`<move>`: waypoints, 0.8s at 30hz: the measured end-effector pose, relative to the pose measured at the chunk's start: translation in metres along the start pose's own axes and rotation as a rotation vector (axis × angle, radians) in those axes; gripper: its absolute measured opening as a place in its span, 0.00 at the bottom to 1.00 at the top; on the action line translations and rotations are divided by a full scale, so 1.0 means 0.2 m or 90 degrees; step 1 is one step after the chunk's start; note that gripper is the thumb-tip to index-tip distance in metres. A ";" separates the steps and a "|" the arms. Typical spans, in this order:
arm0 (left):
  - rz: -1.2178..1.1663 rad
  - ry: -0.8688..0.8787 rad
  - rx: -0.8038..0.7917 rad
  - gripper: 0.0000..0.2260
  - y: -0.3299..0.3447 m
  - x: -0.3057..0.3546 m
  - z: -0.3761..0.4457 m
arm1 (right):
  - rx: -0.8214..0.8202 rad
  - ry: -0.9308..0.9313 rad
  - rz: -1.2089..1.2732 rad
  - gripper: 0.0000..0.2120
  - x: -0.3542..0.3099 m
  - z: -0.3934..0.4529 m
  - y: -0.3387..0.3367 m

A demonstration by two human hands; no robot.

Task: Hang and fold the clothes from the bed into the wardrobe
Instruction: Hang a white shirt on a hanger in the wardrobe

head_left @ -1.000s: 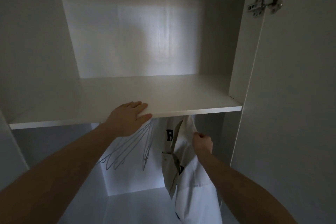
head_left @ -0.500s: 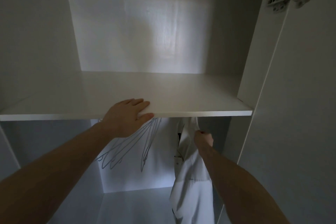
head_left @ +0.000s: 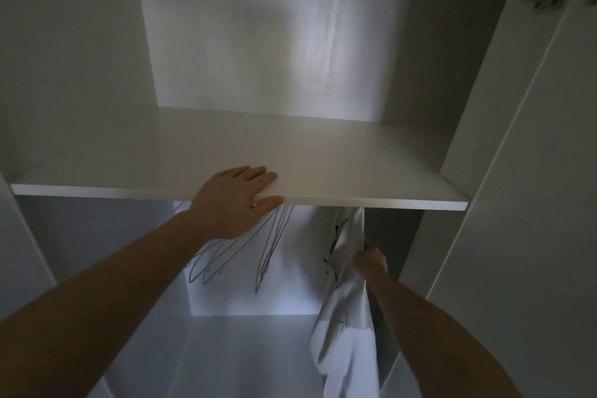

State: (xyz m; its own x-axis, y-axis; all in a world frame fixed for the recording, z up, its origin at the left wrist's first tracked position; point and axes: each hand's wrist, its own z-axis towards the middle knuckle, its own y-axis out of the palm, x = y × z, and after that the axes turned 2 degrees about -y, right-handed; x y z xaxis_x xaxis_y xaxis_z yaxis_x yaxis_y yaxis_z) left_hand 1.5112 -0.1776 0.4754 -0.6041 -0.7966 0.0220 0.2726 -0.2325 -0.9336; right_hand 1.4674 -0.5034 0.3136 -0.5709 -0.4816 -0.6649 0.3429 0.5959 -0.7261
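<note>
One white garment (head_left: 347, 307) now hangs edge-on, its lettering turned away, gripped by the right hand (head_left: 371, 263); the left hand (head_left: 237, 195) stays flat on the shelf (head_left: 355, 171), so hanging looks nearly finished.

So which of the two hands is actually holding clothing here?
The right hand, gripping the hanging white shirt under the shelf. The left hand only rests flat on the shelf edge.
</note>
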 end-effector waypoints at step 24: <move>-0.206 0.088 0.186 0.19 0.16 0.26 -0.49 | -0.053 -0.126 0.398 0.23 0.07 -0.83 -0.05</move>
State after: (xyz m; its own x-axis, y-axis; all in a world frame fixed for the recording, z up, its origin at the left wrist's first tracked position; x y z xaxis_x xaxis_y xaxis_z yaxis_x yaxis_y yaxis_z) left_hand 1.4149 -0.1716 0.4122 -0.7820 -0.5796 0.2292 0.2410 -0.6203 -0.7464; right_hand 1.3314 -0.4090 0.3410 -0.1320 -0.1334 -0.9822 0.5019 0.8455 -0.1823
